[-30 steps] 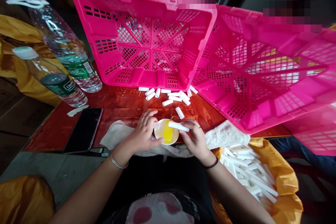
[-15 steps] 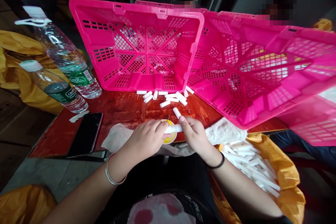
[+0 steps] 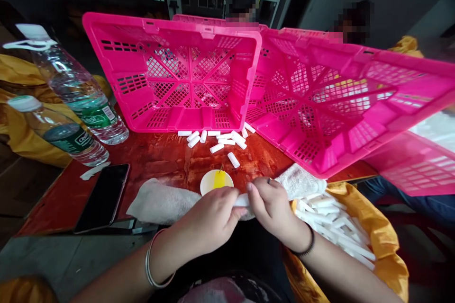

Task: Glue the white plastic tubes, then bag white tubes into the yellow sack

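Note:
Both my hands grip one white tube (image 3: 241,200), held low in front of my body. My left hand (image 3: 215,215) closes round its left end, and my right hand (image 3: 268,206) wraps the other, so only a short middle stretch shows. Just beyond my left hand stands a small white bowl (image 3: 206,183) with a flat yellow piece (image 3: 219,179) in it. A short white tube (image 3: 233,160) lies alone on the table past the bowl. Farther back, several similar white pieces (image 3: 226,142) lie scattered before the baskets.
Two pink plastic baskets (image 3: 172,120) (image 3: 284,144) lie on their sides across the red table (image 3: 159,161). Water bottles (image 3: 95,109) and a phone (image 3: 103,196) are at left. A towel (image 3: 159,199) lies along the front edge. A yellow sack (image 3: 382,210) of white tubes sits at right. People are behind.
Both hands have come nearer my body with the tube, away from above the bowl, which now shows more. The lone short tube that was by my right fingers now lies clear of them.

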Demonstrator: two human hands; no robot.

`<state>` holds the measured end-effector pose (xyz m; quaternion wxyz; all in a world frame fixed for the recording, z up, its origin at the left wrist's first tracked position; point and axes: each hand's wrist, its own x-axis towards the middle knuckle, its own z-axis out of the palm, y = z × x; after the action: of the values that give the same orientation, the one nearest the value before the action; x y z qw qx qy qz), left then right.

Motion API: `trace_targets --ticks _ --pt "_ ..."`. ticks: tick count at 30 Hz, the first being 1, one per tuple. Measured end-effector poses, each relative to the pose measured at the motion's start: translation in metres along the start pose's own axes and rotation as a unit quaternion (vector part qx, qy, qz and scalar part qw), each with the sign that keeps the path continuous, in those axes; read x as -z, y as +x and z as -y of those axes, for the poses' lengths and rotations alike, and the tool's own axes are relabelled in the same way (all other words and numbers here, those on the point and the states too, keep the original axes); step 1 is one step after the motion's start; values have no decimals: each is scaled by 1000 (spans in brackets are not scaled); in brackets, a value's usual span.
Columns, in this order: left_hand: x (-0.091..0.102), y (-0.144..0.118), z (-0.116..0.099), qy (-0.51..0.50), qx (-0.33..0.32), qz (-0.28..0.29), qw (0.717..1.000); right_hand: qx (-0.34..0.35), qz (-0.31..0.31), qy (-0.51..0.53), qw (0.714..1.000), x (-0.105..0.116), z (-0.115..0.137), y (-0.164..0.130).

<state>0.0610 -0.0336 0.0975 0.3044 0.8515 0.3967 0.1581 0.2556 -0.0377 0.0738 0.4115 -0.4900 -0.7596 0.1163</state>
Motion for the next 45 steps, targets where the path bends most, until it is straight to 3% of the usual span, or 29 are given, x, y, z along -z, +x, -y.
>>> trace_targets --ticks 3,5,6,7,9,11,14,17,21,24,26,30,34,36,40,45 --pt "23 8 34 99 -38 -80 991 -95 46 -165 981 55 -30 -23" --pt "41 25 72 155 -5 -164 974 -144 71 -257 953 82 -55 -27" --pt "48 37 90 173 14 -187 967 -157 69 -284 943 85 -67 -22" --pt "51 51 107 181 29 -184 966 -168 70 -298 937 80 -77 -13" --pt "49 82 127 195 45 -129 971 -166 87 -289 939 47 -93 17" --pt "38 107 132 204 40 -95 974 -188 141 -244 941 -3 -104 55" --pt "18 124 126 218 47 -74 972 -205 149 -226 941 -67 -117 98" --pt "13 110 130 229 80 -53 969 -218 154 -208 941 -85 -126 100" --pt "26 63 148 229 122 -33 965 -244 137 -182 943 -57 -119 55" --pt "33 30 151 214 155 -48 963 -161 120 -11 980 -44 -97 13" --pt "31 17 145 168 162 -64 970 -88 107 110 984 -49 -81 -7" --pt "14 6 126 36 130 -88 987 -13 67 112 991 -73 -59 -22" --pt "-2 -3 116 -44 102 -55 992 61 65 83 993 -78 -54 -19" --pt "-8 -6 117 -55 82 -47 994 61 68 100 991 -75 -53 -19" --pt "-16 -10 122 -60 54 -57 995 -30 84 147 985 -74 -51 -20" --pt "-20 -10 123 -65 49 -76 994 29 69 123 990 -76 -50 -22"
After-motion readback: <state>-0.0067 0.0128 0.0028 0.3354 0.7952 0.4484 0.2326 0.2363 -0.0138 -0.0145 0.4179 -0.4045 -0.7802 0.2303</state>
